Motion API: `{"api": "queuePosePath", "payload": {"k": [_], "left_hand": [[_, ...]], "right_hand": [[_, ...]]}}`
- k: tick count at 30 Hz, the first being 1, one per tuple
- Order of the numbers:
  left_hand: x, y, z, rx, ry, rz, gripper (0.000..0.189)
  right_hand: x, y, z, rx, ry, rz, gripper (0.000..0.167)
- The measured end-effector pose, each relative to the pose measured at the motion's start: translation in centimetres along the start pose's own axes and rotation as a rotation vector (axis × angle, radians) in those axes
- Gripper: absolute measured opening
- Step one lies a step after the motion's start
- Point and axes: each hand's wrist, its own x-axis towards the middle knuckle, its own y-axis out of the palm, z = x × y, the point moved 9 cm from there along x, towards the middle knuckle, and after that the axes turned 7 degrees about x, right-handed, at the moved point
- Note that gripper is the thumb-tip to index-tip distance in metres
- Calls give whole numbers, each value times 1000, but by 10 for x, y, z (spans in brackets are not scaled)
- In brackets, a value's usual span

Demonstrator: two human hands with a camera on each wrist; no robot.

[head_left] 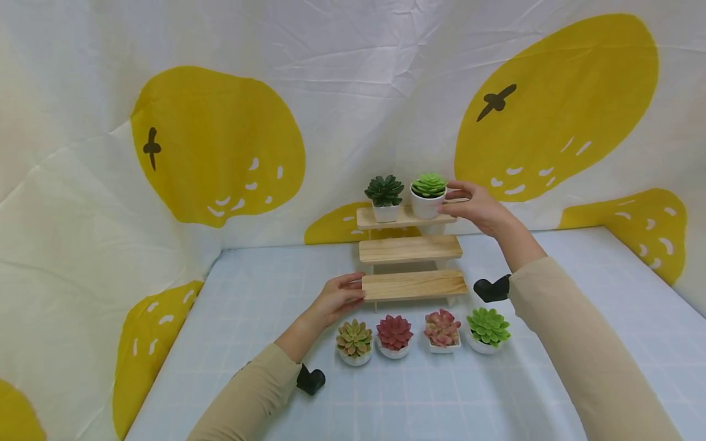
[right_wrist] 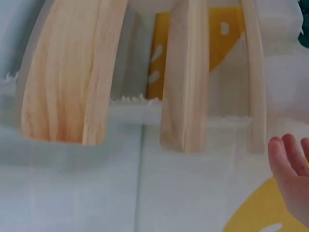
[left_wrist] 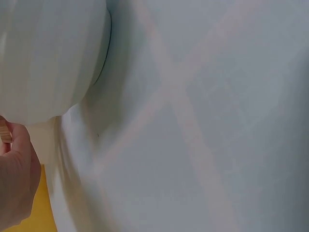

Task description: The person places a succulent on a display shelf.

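At the back stands a three-tier wooden display stand [head_left: 410,250]. My left hand [head_left: 339,297] grips the left end of its lowest shelf; in the left wrist view a bit of the wood [left_wrist: 5,131] shows between the fingers. On the top shelf's right half sits a bright green succulent [head_left: 429,195] in a round white pot. My right hand [head_left: 477,205] touches the right side of this pot, fingers fairly straight, thumb toward the front. Beside it, a dark green succulent [head_left: 385,197] in a white pot stands on the same shelf. The middle shelf [head_left: 410,248] and lowest shelf bear no pots.
Before the stand, left to right, sit a yellow-green succulent [head_left: 355,339], a dark red one [head_left: 394,334], a pink one [head_left: 442,329] and a green one [head_left: 488,327], all in white pots. A pale fabric backdrop [head_left: 358,110] with yellow fruit prints rises right behind the stand.
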Motion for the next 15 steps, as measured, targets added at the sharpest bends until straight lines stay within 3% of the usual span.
{"api": "queuePosePath", "payload": {"k": [15], "left_hand": [[-1,1,0,0,1,12,49]], "right_hand": [[-40,-31,-9,-154,-15,73,67]]}}
